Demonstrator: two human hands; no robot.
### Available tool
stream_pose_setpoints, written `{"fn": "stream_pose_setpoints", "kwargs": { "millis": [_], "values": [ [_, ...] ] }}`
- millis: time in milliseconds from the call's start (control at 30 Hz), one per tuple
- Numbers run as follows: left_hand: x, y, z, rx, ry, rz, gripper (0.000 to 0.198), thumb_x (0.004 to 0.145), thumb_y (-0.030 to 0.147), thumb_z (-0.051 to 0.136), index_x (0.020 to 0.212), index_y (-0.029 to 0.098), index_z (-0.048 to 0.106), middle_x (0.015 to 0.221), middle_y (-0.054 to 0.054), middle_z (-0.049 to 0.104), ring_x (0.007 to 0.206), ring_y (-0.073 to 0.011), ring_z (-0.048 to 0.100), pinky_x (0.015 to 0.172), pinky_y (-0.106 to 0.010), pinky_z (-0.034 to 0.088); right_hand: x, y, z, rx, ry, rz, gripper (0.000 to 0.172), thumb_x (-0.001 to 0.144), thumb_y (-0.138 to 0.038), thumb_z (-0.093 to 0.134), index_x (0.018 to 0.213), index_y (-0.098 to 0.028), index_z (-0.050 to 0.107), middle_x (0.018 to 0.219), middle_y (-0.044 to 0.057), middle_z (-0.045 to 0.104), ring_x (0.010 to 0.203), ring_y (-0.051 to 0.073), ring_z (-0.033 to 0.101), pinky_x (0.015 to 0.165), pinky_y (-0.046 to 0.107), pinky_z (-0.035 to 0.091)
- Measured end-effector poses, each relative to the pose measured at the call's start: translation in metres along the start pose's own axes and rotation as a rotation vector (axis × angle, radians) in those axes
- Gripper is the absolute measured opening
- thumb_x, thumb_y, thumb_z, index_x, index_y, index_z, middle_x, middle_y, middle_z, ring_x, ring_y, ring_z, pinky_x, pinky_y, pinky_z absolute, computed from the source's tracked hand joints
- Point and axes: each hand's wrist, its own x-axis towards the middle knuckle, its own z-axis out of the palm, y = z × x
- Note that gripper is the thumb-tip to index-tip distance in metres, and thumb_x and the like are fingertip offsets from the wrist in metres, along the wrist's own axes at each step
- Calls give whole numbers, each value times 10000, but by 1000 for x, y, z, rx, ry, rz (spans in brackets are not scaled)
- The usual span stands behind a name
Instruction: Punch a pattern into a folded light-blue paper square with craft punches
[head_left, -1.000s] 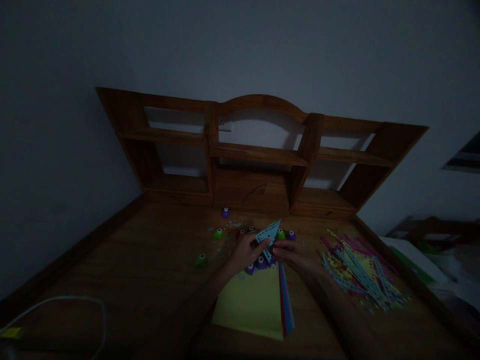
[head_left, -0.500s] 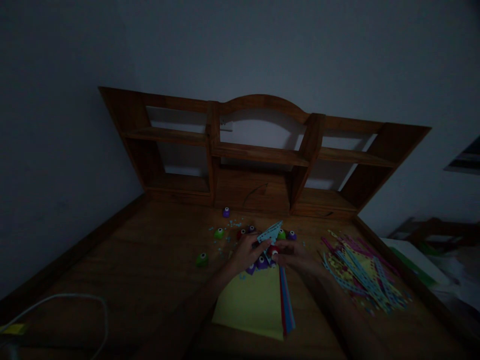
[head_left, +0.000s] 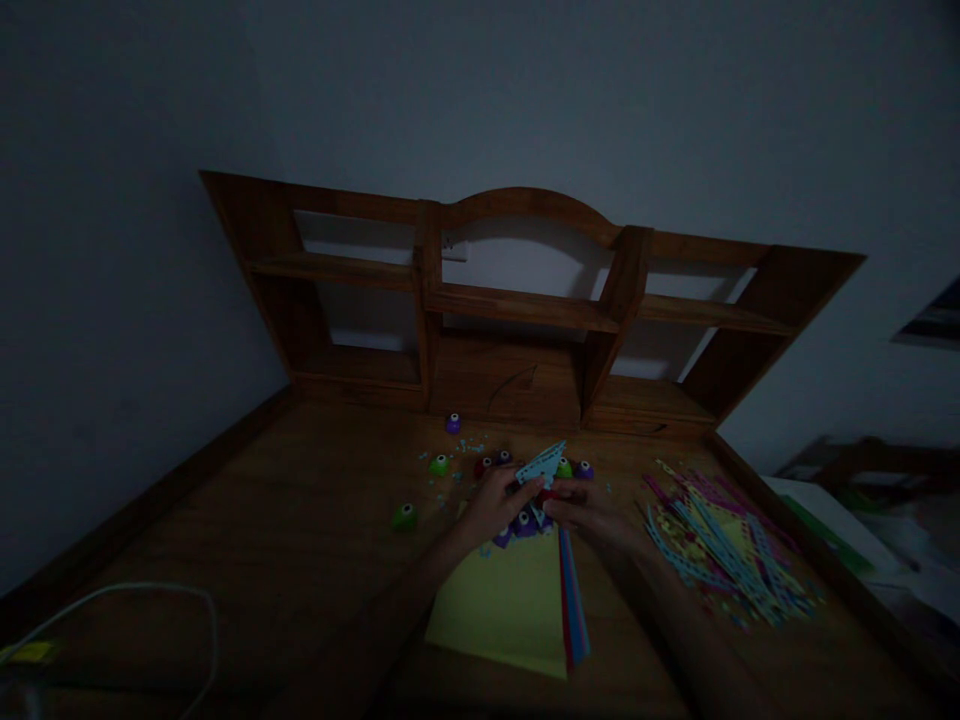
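The scene is very dark. My left hand (head_left: 496,503) pinches a light blue piece of paper (head_left: 541,464) dotted with punched holes, held just above the wooden desk (head_left: 285,520). My right hand (head_left: 589,508) is closed over a small red paper punch (head_left: 545,495) at the paper's lower edge. Purple punches (head_left: 523,524) lie under my hands, at the far end of a stack of coloured sheets with a yellow sheet (head_left: 506,610) on top.
Green punches (head_left: 403,516) (head_left: 439,464) and a purple punch (head_left: 452,423) are scattered to the left and behind. A heap of punched paper strips (head_left: 724,550) lies to the right. A wooden shelf unit (head_left: 525,310) stands behind. A white cable (head_left: 127,600) loops at the lower left.
The hands stay close together at the blue paper with only small shifts; my right hand has closed further over the red punch. The view has barely moved.
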Motion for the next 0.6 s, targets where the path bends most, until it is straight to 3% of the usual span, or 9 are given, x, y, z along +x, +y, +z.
{"fn": "stream_pose_setpoints", "kwargs": {
  "millis": [200,400,600],
  "values": [
    [1,-2,4,-69,17,-19,342,873,439,516,875,140,683,894,-65,676,851,-201,598,793,-268,447,-1,-1,6,79,65,11,215,715,-307,760,861,-156,709,723,10,612,594,89,464,562,223,342],
    [1,0,7,-70,26,-99,392,853,495,518,761,140,660,754,-35,640,731,-169,565,676,-235,439,1,7,5,134,120,9,256,701,-292,768,913,-163,706,858,48,656,711,134,543,643,249,395],
    [-2,15,2,-150,72,-246,405,820,535,545,812,147,660,756,-38,630,703,-152,550,634,-226,431,1,6,3,83,140,-9,201,714,-298,754,840,-153,698,723,25,624,606,113,500,559,235,361]
  ]
}}
